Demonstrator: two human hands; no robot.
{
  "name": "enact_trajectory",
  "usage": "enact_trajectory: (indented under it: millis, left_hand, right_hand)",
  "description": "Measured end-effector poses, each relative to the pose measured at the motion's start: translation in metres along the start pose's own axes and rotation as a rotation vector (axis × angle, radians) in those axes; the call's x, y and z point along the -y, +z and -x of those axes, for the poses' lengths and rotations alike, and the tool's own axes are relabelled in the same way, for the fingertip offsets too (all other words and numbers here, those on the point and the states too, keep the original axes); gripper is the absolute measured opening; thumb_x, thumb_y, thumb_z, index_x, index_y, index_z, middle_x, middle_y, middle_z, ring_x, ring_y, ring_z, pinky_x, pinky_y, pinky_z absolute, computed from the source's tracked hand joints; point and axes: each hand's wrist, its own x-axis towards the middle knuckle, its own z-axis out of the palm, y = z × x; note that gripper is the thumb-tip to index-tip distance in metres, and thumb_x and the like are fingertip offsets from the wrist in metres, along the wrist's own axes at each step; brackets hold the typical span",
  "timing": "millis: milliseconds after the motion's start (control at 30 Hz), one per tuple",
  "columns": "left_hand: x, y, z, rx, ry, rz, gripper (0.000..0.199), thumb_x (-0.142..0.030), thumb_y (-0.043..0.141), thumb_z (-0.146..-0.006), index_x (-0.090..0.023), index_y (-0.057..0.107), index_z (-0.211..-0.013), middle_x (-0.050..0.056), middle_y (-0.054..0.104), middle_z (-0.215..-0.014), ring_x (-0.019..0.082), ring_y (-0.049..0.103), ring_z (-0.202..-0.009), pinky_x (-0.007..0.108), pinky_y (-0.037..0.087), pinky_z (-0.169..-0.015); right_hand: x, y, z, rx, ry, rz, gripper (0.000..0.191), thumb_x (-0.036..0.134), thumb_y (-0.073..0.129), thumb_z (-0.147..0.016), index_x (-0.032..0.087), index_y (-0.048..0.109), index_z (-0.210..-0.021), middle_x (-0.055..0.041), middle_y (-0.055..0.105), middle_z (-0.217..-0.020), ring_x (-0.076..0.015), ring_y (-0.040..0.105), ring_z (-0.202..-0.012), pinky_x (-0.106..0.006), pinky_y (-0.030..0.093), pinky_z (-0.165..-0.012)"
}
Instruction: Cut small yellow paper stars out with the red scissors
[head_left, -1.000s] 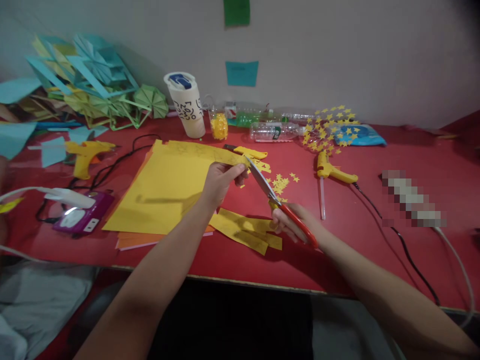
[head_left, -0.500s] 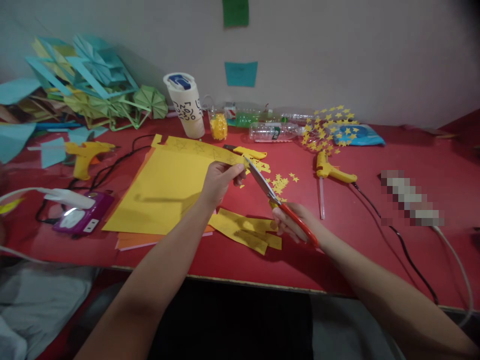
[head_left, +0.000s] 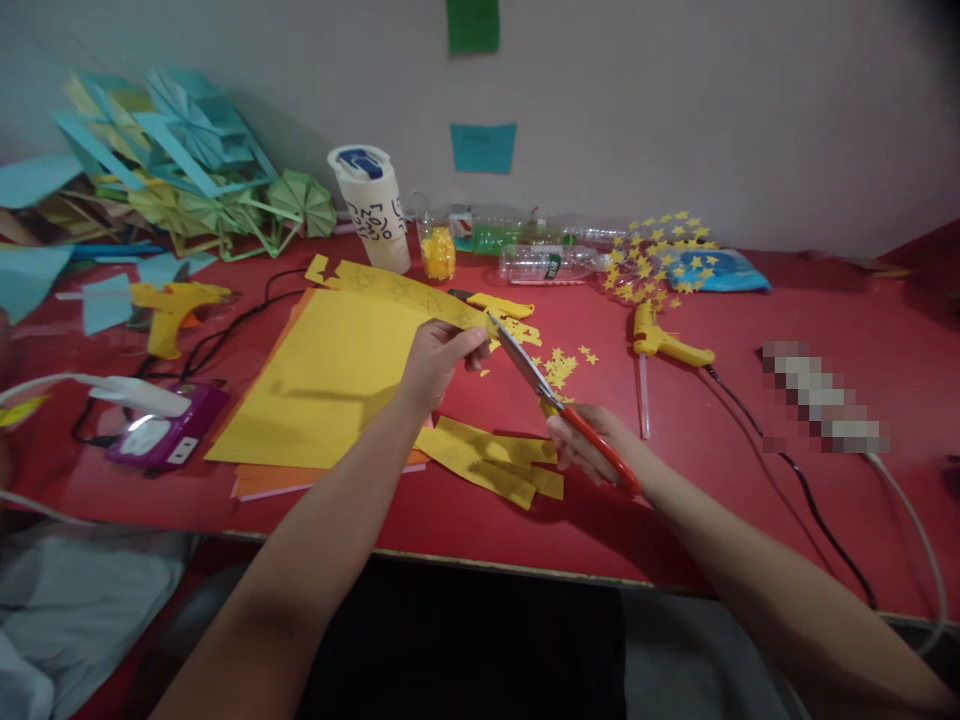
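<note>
My left hand (head_left: 444, 358) pinches the right end of a yellow paper strip (head_left: 390, 290) with stars drawn on it. The strip stretches leftward above a stack of yellow sheets (head_left: 330, 370). In my right hand (head_left: 589, 440) is a pair of scissors (head_left: 536, 378) with red handles; the blade tips meet the strip's end beside my left fingertips. Beneath the blades, cut-out yellow stars (head_left: 559, 368) lie in a small pile near paper scraps (head_left: 525, 332). More yellow strips (head_left: 487, 465) rest between my forearms.
A yellow glue gun (head_left: 667, 345) with a black cord stands right of the scissors, another glue gun (head_left: 176, 305) at left. Behind are a white tumbler (head_left: 371, 215), plastic bottles (head_left: 551, 265) and a star-covered piece (head_left: 660, 255). A purple power adapter (head_left: 169, 430) sits at front left.
The strip's left end has lifted slightly and shifted. Both hands and the scissors stay in nearly the same place.
</note>
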Motion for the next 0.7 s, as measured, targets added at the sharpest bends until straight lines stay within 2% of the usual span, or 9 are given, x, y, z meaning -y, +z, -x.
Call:
enact_trajectory:
  millis: [367,467,600,700]
  left_hand:
    - [0.0028,-0.0039,-0.0020,-0.003,0.007,-0.002,0.014,-0.024,0.061,-0.067,-0.015,0.060,-0.056,-0.001,0.060,-0.051,0.004,0.048,-0.041,0.019,0.040,-0.042]
    - [0.0023,-0.0042,-0.0019,-0.016,0.019,0.013,0.010,-0.023,0.061,-0.066,-0.016,0.059,-0.060,-0.002,0.060,-0.051,0.004,0.048,-0.041,0.019,0.040,-0.042]
    - [0.0012,-0.0055,-0.0026,-0.010,0.042,0.018,0.011,-0.024,0.061,-0.067,-0.016,0.056,-0.061,-0.003,0.059,-0.052,0.004,0.048,-0.042,0.018,0.041,-0.043]
    - [0.0004,-0.0064,-0.0031,-0.015,0.047,0.007,0.012,-0.023,0.060,-0.068,-0.017,0.053,-0.061,-0.003,0.058,-0.052,0.003,0.048,-0.042,0.017,0.041,-0.043]
  right_hand:
    - [0.0007,-0.0025,-0.0002,-0.015,0.015,0.005,0.045,0.057,0.062,-0.073,0.020,0.043,-0.058,0.0039,0.050,-0.044,-0.0046,0.037,-0.030,-0.020,0.028,-0.032]
    - [0.0026,-0.0024,-0.0006,-0.021,0.015,0.013,0.045,0.057,0.063,-0.072,0.020,0.042,-0.057,0.0044,0.050,-0.044,-0.0049,0.038,-0.031,-0.021,0.031,-0.034]
    - [-0.0012,-0.0026,-0.0025,-0.030,-0.018,0.020,0.046,0.059,0.062,-0.071,0.021,0.041,-0.057,0.0078,0.041,-0.039,-0.0064,0.040,-0.032,-0.024,0.040,-0.042]
    - [-0.0049,-0.0032,-0.0032,-0.024,-0.019,0.033,0.045,0.058,0.061,-0.073,0.021,0.041,-0.058,0.0074,0.042,-0.039,-0.0066,0.039,-0.031,-0.023,0.037,-0.038]
